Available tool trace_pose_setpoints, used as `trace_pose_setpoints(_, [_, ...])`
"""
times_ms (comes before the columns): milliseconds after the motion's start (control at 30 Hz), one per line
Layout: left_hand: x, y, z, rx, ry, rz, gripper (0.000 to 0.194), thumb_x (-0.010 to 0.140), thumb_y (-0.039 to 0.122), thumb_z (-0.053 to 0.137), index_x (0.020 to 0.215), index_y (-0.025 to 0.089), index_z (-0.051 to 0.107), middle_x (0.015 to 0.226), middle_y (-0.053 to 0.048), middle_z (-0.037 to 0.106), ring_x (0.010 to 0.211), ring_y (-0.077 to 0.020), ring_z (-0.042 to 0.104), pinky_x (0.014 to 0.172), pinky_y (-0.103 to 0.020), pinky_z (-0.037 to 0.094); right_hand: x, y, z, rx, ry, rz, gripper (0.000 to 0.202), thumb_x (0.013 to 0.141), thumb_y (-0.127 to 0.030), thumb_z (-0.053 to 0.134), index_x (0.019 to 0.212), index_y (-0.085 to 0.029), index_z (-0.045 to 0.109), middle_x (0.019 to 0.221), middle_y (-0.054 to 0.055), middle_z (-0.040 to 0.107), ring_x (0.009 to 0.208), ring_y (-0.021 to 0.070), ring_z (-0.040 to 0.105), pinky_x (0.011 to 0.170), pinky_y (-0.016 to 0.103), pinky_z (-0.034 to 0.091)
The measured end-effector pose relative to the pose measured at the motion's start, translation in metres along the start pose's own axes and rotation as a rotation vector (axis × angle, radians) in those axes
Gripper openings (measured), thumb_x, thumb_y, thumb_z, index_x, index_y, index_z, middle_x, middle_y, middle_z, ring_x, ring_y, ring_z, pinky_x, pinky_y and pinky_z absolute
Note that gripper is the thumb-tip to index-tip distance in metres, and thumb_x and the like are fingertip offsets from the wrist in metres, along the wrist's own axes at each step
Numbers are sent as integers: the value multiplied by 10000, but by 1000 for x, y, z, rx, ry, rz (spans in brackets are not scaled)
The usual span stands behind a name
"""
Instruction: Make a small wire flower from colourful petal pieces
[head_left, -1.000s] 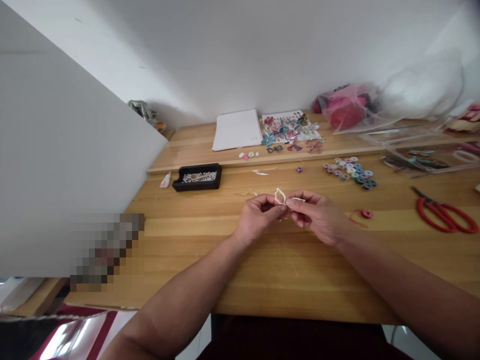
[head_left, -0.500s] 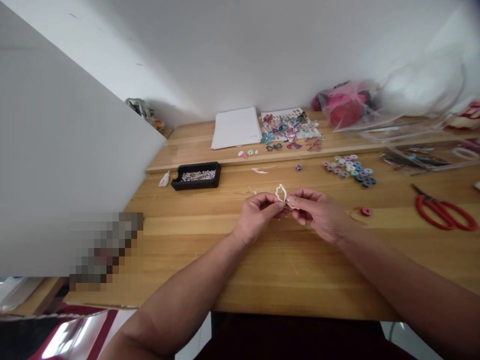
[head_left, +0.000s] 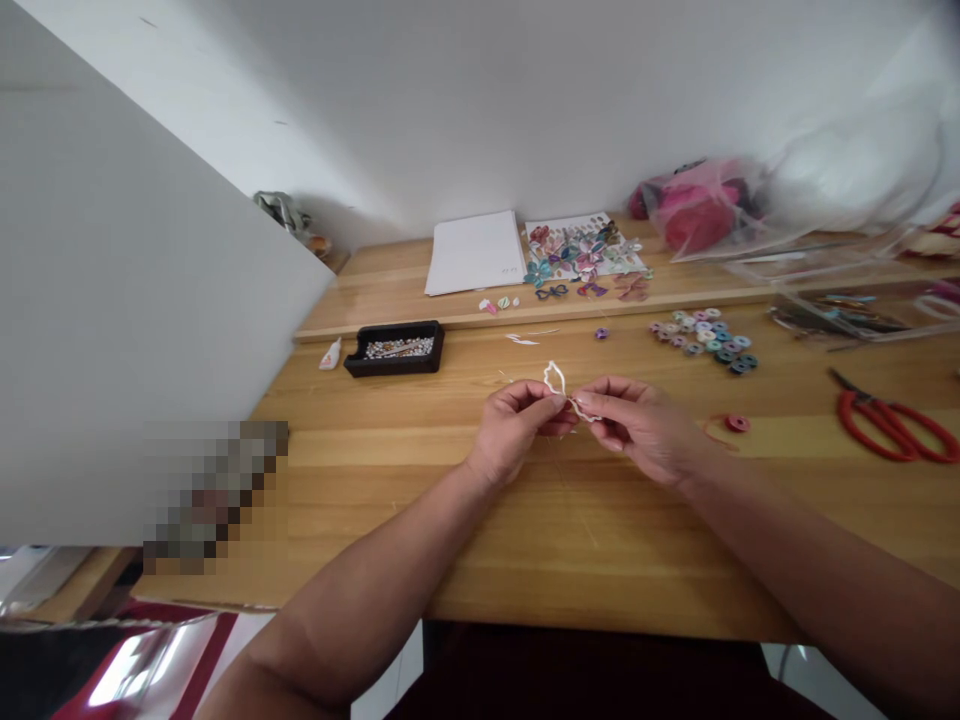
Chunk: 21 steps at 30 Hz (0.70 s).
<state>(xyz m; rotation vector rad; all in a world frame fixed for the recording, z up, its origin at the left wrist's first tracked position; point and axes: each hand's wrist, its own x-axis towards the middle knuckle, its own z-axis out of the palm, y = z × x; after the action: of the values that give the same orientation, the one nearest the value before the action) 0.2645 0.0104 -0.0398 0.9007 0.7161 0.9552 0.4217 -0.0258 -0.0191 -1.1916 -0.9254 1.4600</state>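
Thumb and fingers of my left hand [head_left: 517, 425] pinch a small white looped piece [head_left: 553, 377] near the middle of the wooden desk. Its open loop sticks up above the fingertips. My right hand [head_left: 634, 420] is closed on the same piece from the right, and a wavy white edge shows below its fingertips. The two hands are almost touching. A thin pale thread runs down the desk below them. White slivers [head_left: 523, 340] lie behind the hands, and a red spool [head_left: 737, 424] is to the right.
Red-handled scissors [head_left: 892, 425] lie at the right. Several thread spools [head_left: 705, 340], a purple spool [head_left: 601, 333], a black bead tray [head_left: 395, 348] and a small white bottle [head_left: 331, 354] stand farther back. The raised shelf holds white paper [head_left: 475, 252], colourful flower pieces [head_left: 574, 255] and plastic bags.
The white loop has tilted to the left above my fingertips, and more of its lower part shows by my right hand. The whole view has shifted slightly.
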Motion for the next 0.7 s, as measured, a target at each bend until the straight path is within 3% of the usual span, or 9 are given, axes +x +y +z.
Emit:
trace_pose_setpoints(467, [-4,1,4,222,14,157,297,705,370,770,765,128,610,670,-39,684,624,-141,671,619,-271,557,1,1,-1,0,-2,60,312,638,-384,809,678,-170,586,614,-32,535,447,47,444,370,179,225])
trace_pose_setpoints(700, [-1,1,1,124,4,84,300,709,371,768,782,131,603,658,-18,667,552,-105,627,546,-229,523,-1,-1,0,-2,-46,6,276,701,-407,770,798,-182,645,639,-13,565,501,73,488,418,195,332])
